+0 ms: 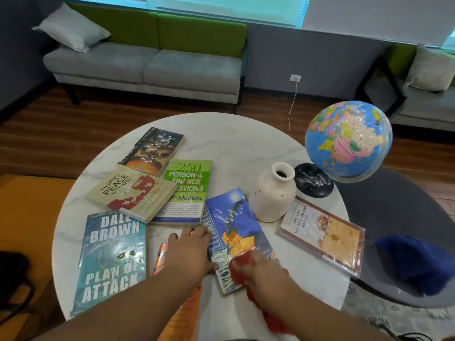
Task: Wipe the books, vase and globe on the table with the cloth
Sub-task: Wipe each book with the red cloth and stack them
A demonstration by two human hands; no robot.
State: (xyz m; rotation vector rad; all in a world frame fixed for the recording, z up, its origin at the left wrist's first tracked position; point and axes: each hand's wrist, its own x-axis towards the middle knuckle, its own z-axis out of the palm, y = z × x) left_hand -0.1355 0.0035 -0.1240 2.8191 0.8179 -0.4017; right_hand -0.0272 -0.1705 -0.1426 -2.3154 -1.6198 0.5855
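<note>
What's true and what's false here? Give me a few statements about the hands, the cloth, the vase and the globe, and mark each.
1. The right hand holds a red cloth on the blue book. True.
2. The vase lies on its side. False: it stands upright.
3. The left hand touches the blue book's left edge. True.
4. The globe stands left of the vase. False: it is on the vase's right.
</note>
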